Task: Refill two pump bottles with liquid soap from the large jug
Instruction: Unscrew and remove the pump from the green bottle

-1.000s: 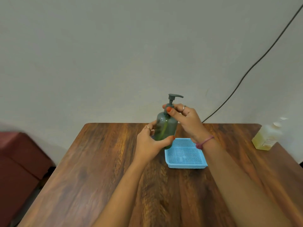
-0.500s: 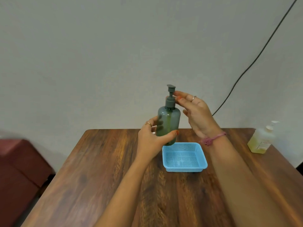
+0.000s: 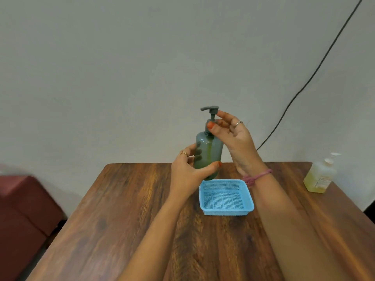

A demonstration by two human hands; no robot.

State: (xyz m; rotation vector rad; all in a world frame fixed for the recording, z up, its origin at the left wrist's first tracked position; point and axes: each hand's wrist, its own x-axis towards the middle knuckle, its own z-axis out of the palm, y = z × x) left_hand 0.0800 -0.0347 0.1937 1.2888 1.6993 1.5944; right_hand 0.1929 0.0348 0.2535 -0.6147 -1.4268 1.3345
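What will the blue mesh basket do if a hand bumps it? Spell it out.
The blue mesh basket probably slides rather than tips: it sits low and wide on the smooth wooden table. It looks like thin perforated plastic and holds nothing, so likely light and a bit flexible. Its flat base should keep it from rolling.

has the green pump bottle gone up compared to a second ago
Yes. The green pump bottle is lifted: its base now sits above the blue basket, where before it overlapped the basket's back rim.
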